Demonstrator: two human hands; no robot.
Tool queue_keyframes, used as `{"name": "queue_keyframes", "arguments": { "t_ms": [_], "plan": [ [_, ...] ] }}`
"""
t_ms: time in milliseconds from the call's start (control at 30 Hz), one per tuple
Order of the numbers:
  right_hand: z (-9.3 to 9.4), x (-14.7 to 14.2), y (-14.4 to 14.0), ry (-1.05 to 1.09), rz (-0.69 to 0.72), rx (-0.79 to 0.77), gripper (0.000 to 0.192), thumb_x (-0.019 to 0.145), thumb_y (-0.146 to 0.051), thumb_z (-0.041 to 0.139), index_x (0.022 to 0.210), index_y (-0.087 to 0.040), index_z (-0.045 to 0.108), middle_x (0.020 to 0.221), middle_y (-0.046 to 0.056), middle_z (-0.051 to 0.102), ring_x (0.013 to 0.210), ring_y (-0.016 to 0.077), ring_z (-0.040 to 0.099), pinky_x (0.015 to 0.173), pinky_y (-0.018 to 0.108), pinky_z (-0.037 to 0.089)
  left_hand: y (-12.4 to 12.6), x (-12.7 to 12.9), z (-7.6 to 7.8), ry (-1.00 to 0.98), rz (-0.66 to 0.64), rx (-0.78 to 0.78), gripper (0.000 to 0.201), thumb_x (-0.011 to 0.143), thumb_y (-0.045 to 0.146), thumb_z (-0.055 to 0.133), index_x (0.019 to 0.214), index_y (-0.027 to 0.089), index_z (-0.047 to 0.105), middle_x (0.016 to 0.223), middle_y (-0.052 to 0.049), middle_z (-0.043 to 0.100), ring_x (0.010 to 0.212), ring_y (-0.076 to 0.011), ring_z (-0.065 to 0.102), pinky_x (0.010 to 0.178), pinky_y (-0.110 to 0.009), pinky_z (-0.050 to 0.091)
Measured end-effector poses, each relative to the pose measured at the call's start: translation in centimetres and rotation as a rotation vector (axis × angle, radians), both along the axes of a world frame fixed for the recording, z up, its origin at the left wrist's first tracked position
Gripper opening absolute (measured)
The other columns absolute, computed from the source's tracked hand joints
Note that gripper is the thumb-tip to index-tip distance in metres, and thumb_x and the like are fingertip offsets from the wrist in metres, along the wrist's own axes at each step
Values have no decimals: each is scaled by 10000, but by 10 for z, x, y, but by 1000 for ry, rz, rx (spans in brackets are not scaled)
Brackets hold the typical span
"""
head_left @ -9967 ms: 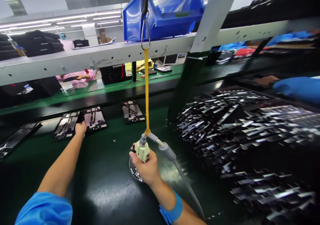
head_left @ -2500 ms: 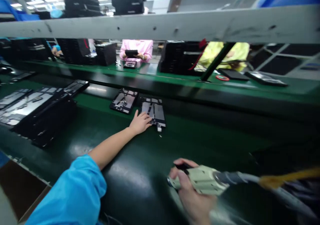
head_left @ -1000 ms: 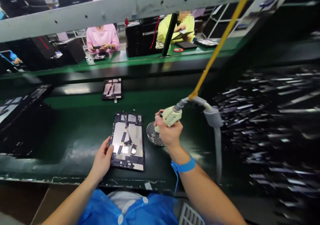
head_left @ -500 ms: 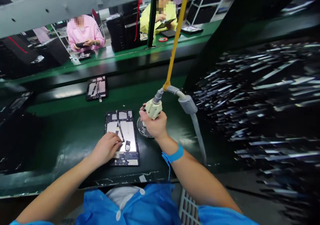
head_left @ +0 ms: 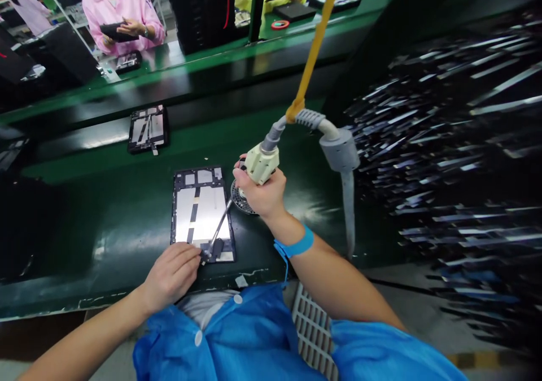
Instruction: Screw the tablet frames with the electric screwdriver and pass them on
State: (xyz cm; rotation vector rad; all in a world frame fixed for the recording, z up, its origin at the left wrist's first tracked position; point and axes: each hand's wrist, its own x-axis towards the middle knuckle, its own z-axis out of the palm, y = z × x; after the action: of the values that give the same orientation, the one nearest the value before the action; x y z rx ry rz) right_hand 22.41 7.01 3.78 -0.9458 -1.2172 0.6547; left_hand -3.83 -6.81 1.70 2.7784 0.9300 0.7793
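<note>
An open tablet chassis with a silvery inner plate lies on the dark green belt in front of me. My left hand rests at its near edge, fingertips touching the lower frame. My right hand is closed around a cream electric screwdriver that hangs from a yellow strap. Its thin bit slants down to the chassis's near right corner, close to my left fingers. A round perforated screw dish sits beside the chassis, partly behind my right hand.
A second chassis lies farther back on the belt. A grey hose drops from the screwdriver. Blurred stacks of dark parts fill the right. Across the line, a person in pink holds a device beside black stacks.
The view tilted downward. My left hand slid from the chassis's middle to its near edge. The screwdriver swung so its bit now reaches the near right corner.
</note>
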Motion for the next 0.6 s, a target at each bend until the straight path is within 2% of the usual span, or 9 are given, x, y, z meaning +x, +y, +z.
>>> {"name": "queue_keyframes", "arguments": {
  "t_ms": [233,433,600],
  "plan": [
    [0,-1,0,10,7,-4,195,824,-343,761,967,-223,705,862,10,720,776,183,706,723,354,622,-2,10,-2,5,9,16,322,885,25,681,1189,127,660,1046,-127,733,1031,-251,661,922,-425,597],
    [2,-2,-2,13,12,-8,189,818,-344,761,946,-219,700,859,9,725,785,183,713,723,350,624,-11,22,-5,-54,101,9,276,890,17,660,1131,151,662,1045,-116,731,1069,-256,669,973,-455,582],
    [1,-2,-2,17,1,-23,205,817,-356,765,958,-219,707,867,15,732,792,187,719,721,358,630,-13,19,-7,-37,141,-13,295,917,41,648,1180,175,659,1090,-104,742,1099,-244,683,1050,-481,547]
  ]
}}
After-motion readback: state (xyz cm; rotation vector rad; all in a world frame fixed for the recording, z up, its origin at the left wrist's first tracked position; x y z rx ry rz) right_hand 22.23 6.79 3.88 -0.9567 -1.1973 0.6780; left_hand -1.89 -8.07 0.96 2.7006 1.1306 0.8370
